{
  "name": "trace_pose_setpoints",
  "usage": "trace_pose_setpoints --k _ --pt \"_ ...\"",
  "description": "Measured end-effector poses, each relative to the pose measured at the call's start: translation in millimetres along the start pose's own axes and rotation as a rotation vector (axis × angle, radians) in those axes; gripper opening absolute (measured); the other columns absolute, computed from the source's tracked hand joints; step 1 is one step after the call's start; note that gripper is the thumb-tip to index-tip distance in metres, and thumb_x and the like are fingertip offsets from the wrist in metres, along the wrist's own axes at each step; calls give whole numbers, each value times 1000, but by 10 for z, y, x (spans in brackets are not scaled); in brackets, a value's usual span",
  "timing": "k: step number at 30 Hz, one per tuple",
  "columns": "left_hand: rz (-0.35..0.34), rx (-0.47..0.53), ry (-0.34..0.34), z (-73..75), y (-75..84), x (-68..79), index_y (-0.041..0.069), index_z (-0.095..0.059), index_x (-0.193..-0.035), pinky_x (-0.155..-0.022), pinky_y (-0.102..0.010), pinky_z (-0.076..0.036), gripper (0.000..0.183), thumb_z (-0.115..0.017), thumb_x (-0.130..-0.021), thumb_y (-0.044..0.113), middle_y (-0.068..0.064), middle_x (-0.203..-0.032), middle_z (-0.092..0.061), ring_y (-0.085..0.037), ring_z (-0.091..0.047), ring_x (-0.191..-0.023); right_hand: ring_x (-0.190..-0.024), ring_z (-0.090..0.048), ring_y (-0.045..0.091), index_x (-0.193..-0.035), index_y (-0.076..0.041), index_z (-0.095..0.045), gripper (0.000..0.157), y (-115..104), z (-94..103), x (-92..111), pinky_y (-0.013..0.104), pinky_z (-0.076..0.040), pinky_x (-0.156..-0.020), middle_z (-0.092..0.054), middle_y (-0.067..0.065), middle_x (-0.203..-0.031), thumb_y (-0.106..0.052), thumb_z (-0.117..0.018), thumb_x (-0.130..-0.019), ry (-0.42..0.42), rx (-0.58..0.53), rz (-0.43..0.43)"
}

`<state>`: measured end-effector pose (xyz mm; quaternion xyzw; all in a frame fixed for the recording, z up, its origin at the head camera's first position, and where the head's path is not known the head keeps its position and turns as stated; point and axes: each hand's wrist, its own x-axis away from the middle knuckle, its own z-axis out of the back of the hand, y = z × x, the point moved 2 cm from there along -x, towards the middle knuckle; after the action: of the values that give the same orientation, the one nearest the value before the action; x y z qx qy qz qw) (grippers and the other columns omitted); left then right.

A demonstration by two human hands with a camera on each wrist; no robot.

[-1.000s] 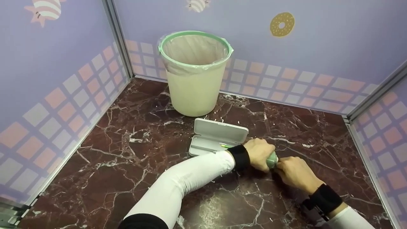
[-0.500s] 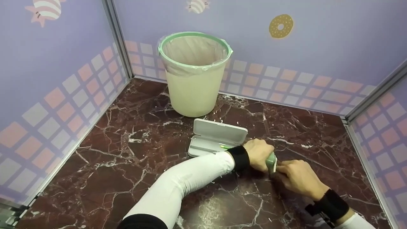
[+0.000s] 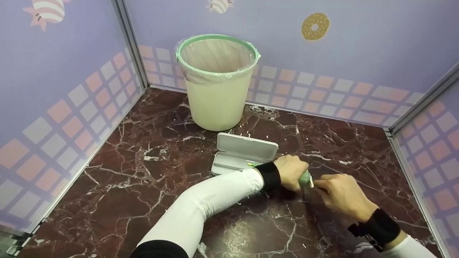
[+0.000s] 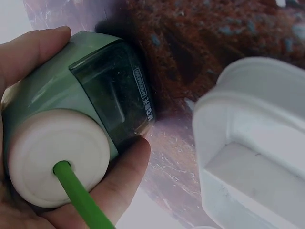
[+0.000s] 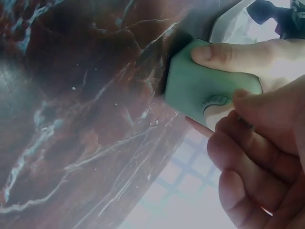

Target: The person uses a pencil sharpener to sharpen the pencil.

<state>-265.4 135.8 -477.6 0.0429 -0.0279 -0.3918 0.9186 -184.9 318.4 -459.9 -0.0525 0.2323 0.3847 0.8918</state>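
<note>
My left hand (image 3: 291, 171) grips a green pencil sharpener (image 4: 52, 86) with a dark see-through shavings drawer. A green pencil (image 4: 83, 198) sticks into the round pale front of the sharpener. On the sharpener's other end is a white crank (image 5: 217, 113), and my right hand (image 3: 342, 193) pinches its handle between thumb and curled fingers. The handle itself is mostly hidden by those fingers. In the head view the pencil's far end shows above the left wristband, overlapping the grey pencil case (image 3: 247, 147), which lies with its lid raised.
A cream waste bin (image 3: 218, 104) with a green rim and plastic liner stands at the back. Small white scraps lie on the dark red marbled tabletop (image 3: 136, 200) between bin and case. Patterned panels (image 3: 358, 50) enclose the back and both sides.
My right hand has shifted slightly to the right, and the crank's white arm has turned into a different angle. My left hand keeps the sharpener nearly in place.
</note>
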Motion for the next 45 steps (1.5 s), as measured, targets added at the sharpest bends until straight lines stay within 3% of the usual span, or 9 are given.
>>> trace_pose_setpoints --k 4,11,17,27,33,38,45 --pt "-19 -1 10 7 -18 7 24 -73 -116 -78 -35 -65 47 -92 -80 48 5 -102 -78 -16 -75 -90 -54 -45 0 -79 -22 -74 24 8 16 -14 31 -43 -46 -58 -13 -68 -9 -94 -72 8 14 -8" --pt "-50 1 5 -1 -17 4 22 -73 -118 -79 -34 -64 50 -92 -80 49 4 -104 -79 -17 -77 -91 -52 -60 9 -87 -16 -85 19 53 58 -42 34 -50 -47 -70 -7 -70 -8 -92 -71 27 48 23" --pt "-50 -10 1 34 -21 -14 22 -72 -118 -81 -35 -65 52 -93 -80 51 4 -105 -80 -17 -78 -92 -56 -70 19 -93 -12 -89 19 169 94 -183 45 -57 -51 -78 -1 -74 -11 -95 -75 56 69 0" --pt "-56 -5 -11 13 -54 1 22 -71 -119 -81 -35 -64 55 -94 -79 52 4 -104 -79 -17 -76 -91 -55 -70 22 -94 -11 -90 19 207 35 -195 46 -56 -50 -79 -1 -73 -14 -97 -76 72 55 -1" --pt "-47 15 -27 9 -84 29 22 -69 -119 -83 -36 -65 56 -94 -80 53 5 -104 -78 -18 -76 -92 -50 -62 23 -86 -13 -85 12 301 -90 -264 46 -51 -46 -68 -2 -66 -8 -91 -76 79 52 6" --pt "-40 9 -31 1 -71 19 22 -70 -123 -84 -36 -65 61 -96 -78 54 4 -108 -78 -18 -76 -95 -51 -62 27 -78 -13 -78 16 412 -295 -291 50 -52 -48 -65 1 -63 1 -86 -74 29 14 -38" --pt "-62 -3 -21 11 -32 -5 21 -69 -123 -83 -35 -64 59 -95 -79 51 4 -108 -77 -17 -75 -93 -51 -40 7 -56 -22 -54 36 426 -528 -177 36 -41 -46 -48 -9 -56 8 -73 -65 -117 -98 -71"
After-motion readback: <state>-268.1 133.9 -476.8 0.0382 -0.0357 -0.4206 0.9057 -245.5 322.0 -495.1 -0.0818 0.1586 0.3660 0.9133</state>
